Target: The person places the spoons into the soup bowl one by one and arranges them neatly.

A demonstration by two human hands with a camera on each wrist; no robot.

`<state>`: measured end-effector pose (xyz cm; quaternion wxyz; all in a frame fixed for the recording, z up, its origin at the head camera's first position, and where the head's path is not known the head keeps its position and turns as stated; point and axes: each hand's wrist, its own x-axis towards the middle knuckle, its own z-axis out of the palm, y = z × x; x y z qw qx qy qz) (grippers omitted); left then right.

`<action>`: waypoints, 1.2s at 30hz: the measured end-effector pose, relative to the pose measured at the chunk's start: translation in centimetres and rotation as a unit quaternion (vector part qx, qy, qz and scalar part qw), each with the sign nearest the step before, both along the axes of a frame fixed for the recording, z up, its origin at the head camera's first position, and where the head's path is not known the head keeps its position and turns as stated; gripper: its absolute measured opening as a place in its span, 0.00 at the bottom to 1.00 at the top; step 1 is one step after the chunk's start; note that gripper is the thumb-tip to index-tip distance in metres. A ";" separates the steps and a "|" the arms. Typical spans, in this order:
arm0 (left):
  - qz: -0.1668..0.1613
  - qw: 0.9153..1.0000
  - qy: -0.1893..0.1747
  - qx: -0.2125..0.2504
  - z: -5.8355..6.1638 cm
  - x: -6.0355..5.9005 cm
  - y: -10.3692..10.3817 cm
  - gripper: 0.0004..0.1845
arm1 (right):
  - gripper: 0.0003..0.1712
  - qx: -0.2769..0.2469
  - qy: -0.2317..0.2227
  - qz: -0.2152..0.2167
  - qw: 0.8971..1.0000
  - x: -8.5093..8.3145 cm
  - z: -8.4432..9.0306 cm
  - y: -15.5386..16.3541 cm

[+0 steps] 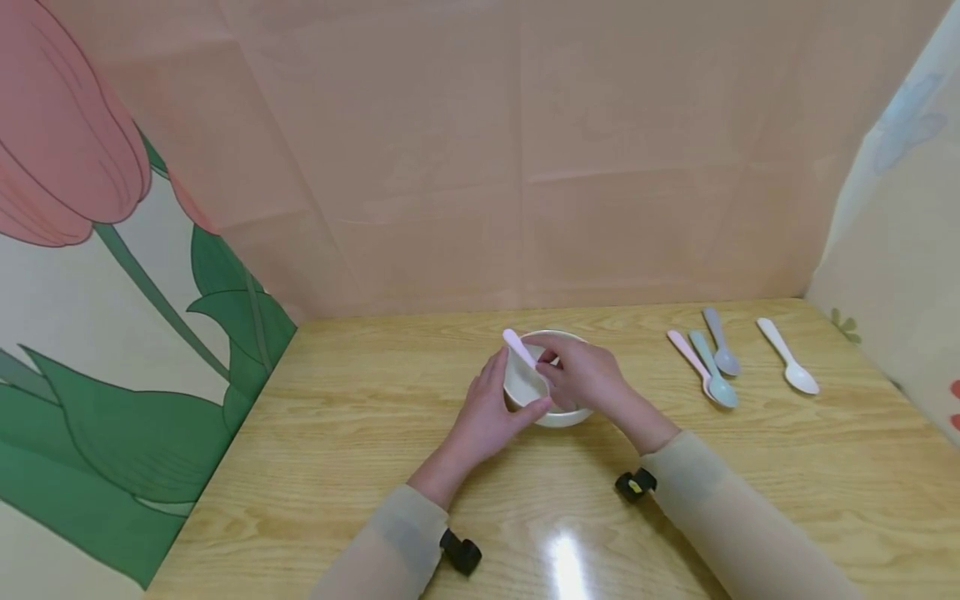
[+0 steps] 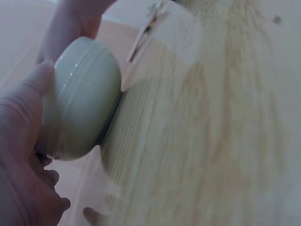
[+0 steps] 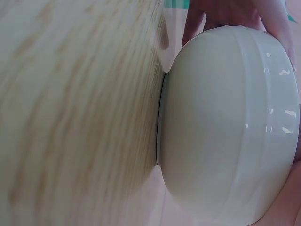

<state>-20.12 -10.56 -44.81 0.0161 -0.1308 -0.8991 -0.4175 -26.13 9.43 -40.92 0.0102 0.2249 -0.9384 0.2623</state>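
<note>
A white bowl stands on the wooden table, its smooth outer wall showing in both wrist views. My left hand grips its left side, thumb over the near rim and fingers around the outside. Over the bowl's opening, my right hand pinches a pale lilac-pink spoon. The handle points up toward the far left; the spoon's other end is hidden by the hand. In the left wrist view, the left thumb lies against the side of the bowl.
Right of the bowl lie a pink spoon, a light teal spoon, a grey-violet spoon and, farther right, a white spoon. A pink backdrop rises behind the table, with printed panels at both sides.
</note>
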 end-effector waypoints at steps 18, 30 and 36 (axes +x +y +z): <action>0.001 1.000 -0.002 -0.004 -0.1 -0.1 0.0 0.62 | 0.27 -0.008 -0.011 -0.006 1.000 0.0 0.0 0.3; -0.001 1.000 -0.005 -0.002 0.1 0.2 0.0 0.62 | 0.28 -0.096 -0.013 0.013 0.995 -0.5 0.3 1.0; 0.000 1.000 0.006 -0.001 0.1 0.2 0.1 0.61 | 0.29 -0.126 -0.005 0.011 0.992 -0.5 0.8 1.7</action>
